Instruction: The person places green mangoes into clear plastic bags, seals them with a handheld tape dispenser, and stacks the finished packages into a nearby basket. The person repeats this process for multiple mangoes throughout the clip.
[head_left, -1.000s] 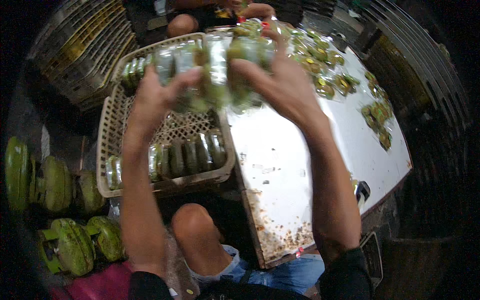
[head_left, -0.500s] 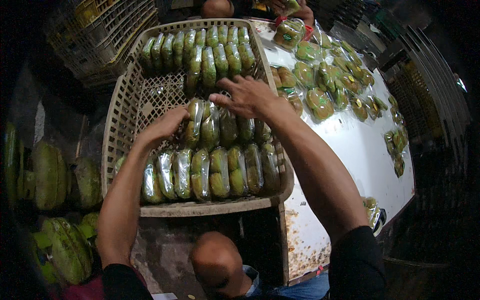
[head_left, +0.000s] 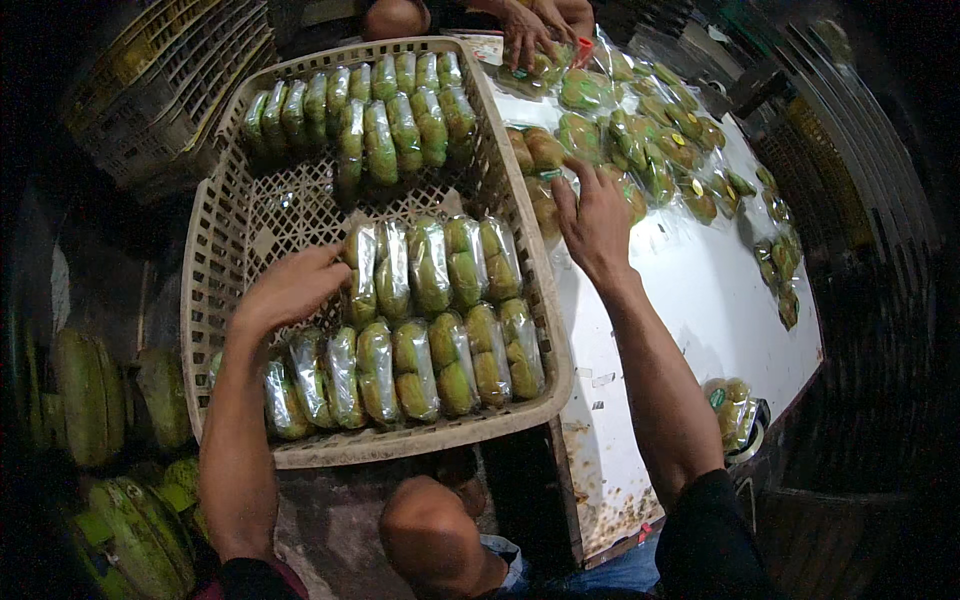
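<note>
Now left hand (head_left: 290,290) touching wrapped green buns (head_left: 430,265) in crate (head_left: 215,250), grip loose; right hand (head_left: 592,222) over table (head_left: 700,300), fingers apart.

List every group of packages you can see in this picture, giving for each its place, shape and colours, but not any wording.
Crate rows: clear bags of green and tan buns, upright, by the left hand.
Far crate row: same bags, back wall.
Table pile: loose bags, small stickers, beyond the right hand.
Single bag: table's near edge.
</note>
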